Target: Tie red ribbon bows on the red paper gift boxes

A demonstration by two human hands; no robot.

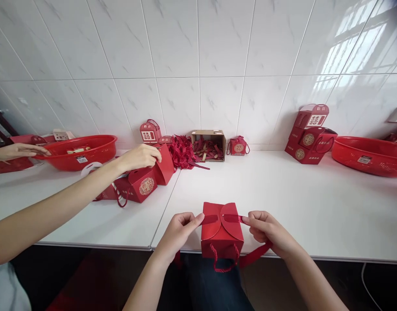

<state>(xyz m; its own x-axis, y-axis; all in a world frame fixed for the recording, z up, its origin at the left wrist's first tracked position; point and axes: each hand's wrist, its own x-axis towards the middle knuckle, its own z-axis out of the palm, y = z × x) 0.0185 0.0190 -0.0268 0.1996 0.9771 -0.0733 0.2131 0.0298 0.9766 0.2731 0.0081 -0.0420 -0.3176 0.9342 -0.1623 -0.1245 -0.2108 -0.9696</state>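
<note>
A small red gift box [222,235] with a cord handle stands at the near edge of the white table [282,194]. A red ribbon [232,218] runs through the slots in its rounded top flaps. My left hand [179,232] pinches the ribbon's left end beside the box. My right hand [266,231] pinches the right end, and the ribbon's tail hangs down below that hand over the table edge.
A co-worker's arm reaches from the left, the hand [138,156] on red boxes [143,183]; another hand [19,151] touches a red basin [78,151]. At the wall lie loose ribbons [182,151], a cardboard box [209,144], finished boxes [307,138], and a second basin [370,155].
</note>
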